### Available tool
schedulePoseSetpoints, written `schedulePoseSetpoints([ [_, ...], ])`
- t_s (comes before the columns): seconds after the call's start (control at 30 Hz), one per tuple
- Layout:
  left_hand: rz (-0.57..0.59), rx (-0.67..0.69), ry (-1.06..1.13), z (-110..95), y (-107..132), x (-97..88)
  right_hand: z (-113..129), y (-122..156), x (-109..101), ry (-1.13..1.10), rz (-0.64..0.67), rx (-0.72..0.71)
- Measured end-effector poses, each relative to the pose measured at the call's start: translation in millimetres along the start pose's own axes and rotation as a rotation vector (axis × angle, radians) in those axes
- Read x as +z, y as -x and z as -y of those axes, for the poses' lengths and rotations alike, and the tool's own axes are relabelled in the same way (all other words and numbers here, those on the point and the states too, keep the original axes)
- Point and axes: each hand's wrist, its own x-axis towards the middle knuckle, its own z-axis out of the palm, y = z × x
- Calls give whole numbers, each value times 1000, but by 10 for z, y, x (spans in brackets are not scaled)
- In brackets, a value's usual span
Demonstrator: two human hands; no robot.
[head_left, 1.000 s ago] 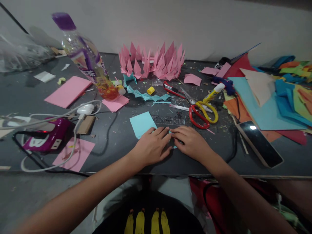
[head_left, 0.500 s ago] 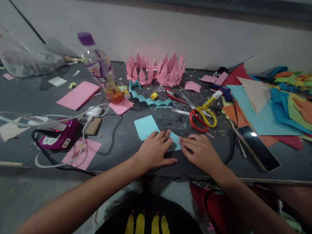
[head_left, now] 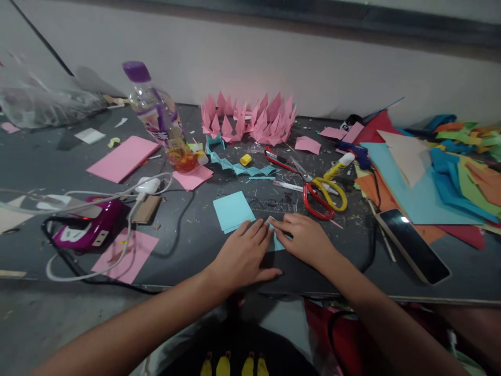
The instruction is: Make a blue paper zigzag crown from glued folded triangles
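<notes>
A small light blue paper sheet [head_left: 278,241] lies on the dark table between my hands, partly hidden by them. My left hand [head_left: 243,251] rests flat over its left side, fingers stretched out and thumb apart. With bent fingers, my right hand [head_left: 303,237] grips the paper's right part, which is turned over toward the left fingertips. Just beyond my left hand is a stack of light blue square sheets [head_left: 234,210]. Farther back are a zigzag light blue folded strip [head_left: 240,167] and a ring of pink folded paper points [head_left: 274,122].
Scissors [head_left: 319,197], a glue stick [head_left: 340,166] and a glue gun [head_left: 358,152] lie right of centre. A phone [head_left: 415,248] is at the right, near coloured papers [head_left: 407,203]. A tilted bottle [head_left: 162,122], pink sheets [head_left: 122,158] and a purple power adapter [head_left: 92,227] occupy the left.
My right hand has moved left, bringing the paper's right side over toward my left fingers. My left hand stays nearly in place. The view has tipped slightly upward.
</notes>
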Motion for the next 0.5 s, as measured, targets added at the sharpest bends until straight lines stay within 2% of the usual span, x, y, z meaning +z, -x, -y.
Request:
schedulePoseSetpoints([
  [0.13, 14, -26, 57, -16, 221, -30, -4, 25, 3, -64, 19, 52],
  [0.23, -7, -24, 160, 61, 273, -69, -34, 31, -19, -114, 79, 31],
  [0.37, -10, -11, 265, 227, 100, -87, -114, 88, -63, -244, 153, -2],
  [0.5, -31, 10, 225, 274, -118, -72, -143, 179, -79, -302, 56, -63],
])
